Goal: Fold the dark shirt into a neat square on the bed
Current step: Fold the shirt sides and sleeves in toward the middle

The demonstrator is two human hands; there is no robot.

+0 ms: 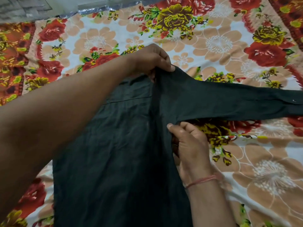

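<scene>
The dark shirt [118, 153] lies flat on the flowered bed sheet [221, 46], its body running from the middle of the view down to the bottom edge. One long sleeve [237, 102] stretches out to the right edge. My left hand [152, 60] reaches across from the left and pinches the shirt's shoulder at the top. My right hand [188, 141] grips the shirt's right edge at the underarm, just below where the sleeve begins. A chest pocket seam shows below my left hand. My left forearm hides the shirt's left side.
The bed sheet spreads in every direction, with a red patterned border at the left and top right. A grey floor or wall strip [24, 9] shows at the top left beyond the bed's edge. A pink thread band circles my right wrist [203, 180].
</scene>
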